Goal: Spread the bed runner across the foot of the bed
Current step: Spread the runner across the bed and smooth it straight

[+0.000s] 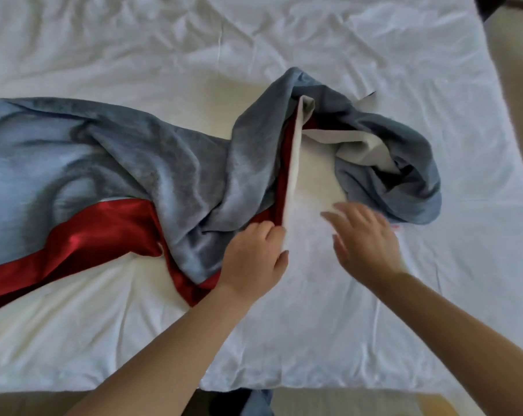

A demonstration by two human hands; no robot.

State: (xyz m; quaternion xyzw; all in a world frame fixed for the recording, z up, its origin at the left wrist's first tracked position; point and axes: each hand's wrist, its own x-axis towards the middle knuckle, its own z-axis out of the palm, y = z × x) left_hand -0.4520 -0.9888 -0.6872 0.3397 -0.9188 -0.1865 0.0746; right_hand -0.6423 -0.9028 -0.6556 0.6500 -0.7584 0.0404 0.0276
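A grey-blue bed runner (110,157) with a red satin border and white backing lies across the white bed (314,325). Its left part is laid out flat. Its right part is twisted and bunched into a loop (404,157). My left hand (254,256) pinches the runner's folded edge where red border and white backing meet. My right hand (365,238) hovers with fingers spread just below the bunched loop, over bare sheet, holding nothing.
The bed's near edge (284,388) runs along the bottom, with beige floor (344,403) below it. The bed's right edge (506,121) curves down the right side, floor beyond it. A dark object (491,4) sits at the top right corner.
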